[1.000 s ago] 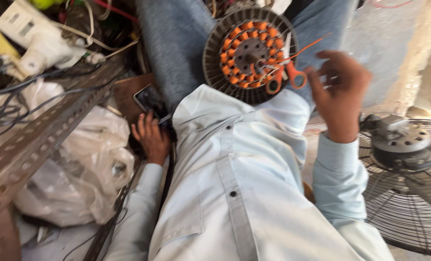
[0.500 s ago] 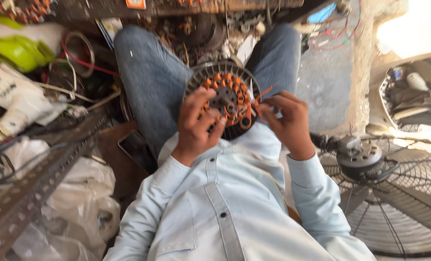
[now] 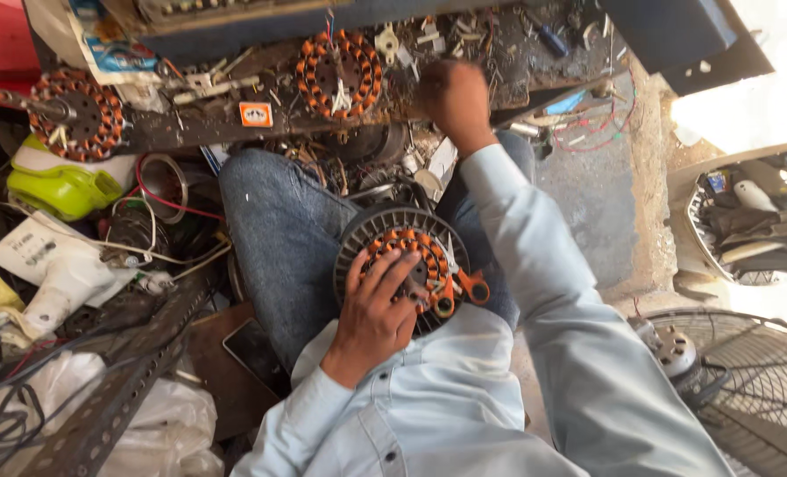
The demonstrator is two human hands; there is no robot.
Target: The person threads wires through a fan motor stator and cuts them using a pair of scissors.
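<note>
A round fan stator (image 3: 377, 231) with orange copper windings inside a black slotted rim rests on my lap, between my jeans-clad legs. My left hand (image 3: 374, 311) lies on top of it with spread fingers and holds it steady. Orange-handled scissors (image 3: 460, 288) lie against the stator's right edge, beside my fingers. My right hand (image 3: 452, 95) is stretched forward over the cluttered dark workbench (image 3: 217, 132), back of the hand up. Its fingers are hidden among small parts, so I cannot tell whether it holds anything.
Two more wound stators (image 3: 338, 74) (image 3: 75, 115) sit on the bench with a blue-handled screwdriver (image 3: 549, 39). At the left are a green plastic casing (image 3: 58, 190), loose wires, a phone (image 3: 256, 350) and a perforated metal bar (image 3: 115, 402). A fan guard (image 3: 751, 389) and motor (image 3: 672, 349) are at the right.
My right hand has left the stator and reached forward to the bench. The scissors now lie on the stator. My left hand stays on the stator. The view has tilted up.
</note>
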